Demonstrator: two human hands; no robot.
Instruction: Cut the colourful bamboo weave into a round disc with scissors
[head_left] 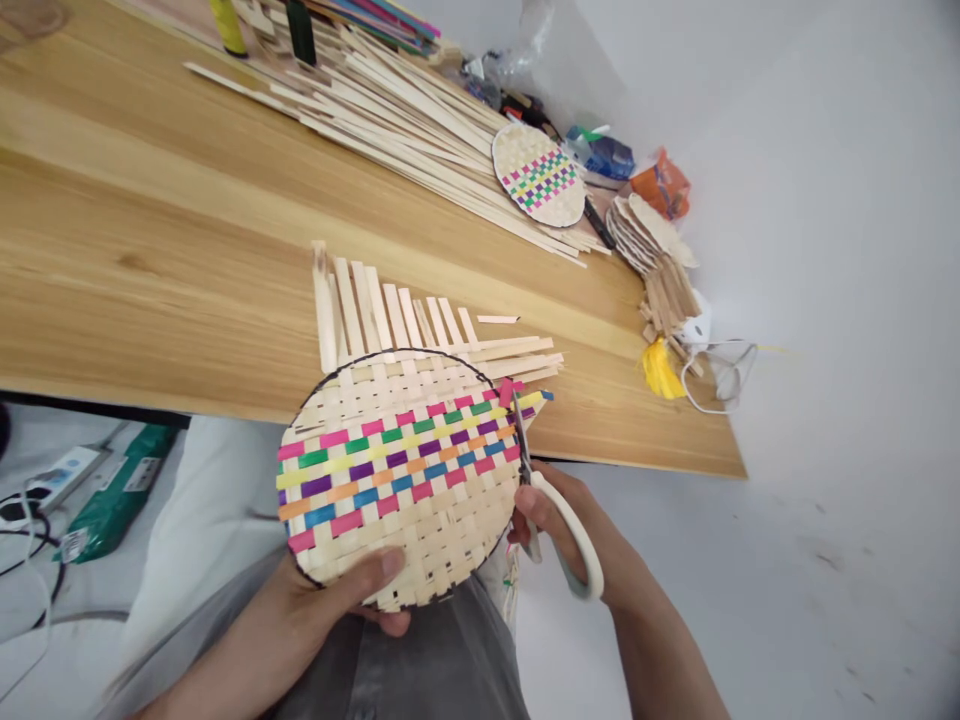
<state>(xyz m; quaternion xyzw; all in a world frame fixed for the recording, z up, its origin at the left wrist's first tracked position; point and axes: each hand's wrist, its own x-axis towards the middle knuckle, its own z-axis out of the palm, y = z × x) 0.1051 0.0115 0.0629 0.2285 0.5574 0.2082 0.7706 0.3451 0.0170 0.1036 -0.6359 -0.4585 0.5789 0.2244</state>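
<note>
In the head view, the left hand point(349, 592) is gripping a round woven mat point(420, 440) by its lower edge, the thumb lying flat on top and the fingers curling underneath, closed with only the mat's thickness between them. The mat is resting above the person's lap, its far side reaching over the near edge of the wooden table point(187, 250). Bands of pink, green, yellow, purple, orange and blue are crossing its pale weave, and a dark line is running around its rim. Pale strips point(371, 300) are sticking out past that line at the far side and to the right.

The right hand point(559, 510) is holding white-handled scissors point(590, 565), its fingers wrapping around the handles and closing on them. A blade is lying along the mat's right edge, beside the coloured strip ends; how far the blades are opening, I cannot tell.

On the table, a small cut piece point(499, 320) is lying just beyond the mat. Farther back, a second round mat point(538, 175) is resting on a heap of loose strips point(397, 130). To its right, an orange bag point(664, 183) and a yellow bundle point(661, 368) are sitting near the wall.
</note>
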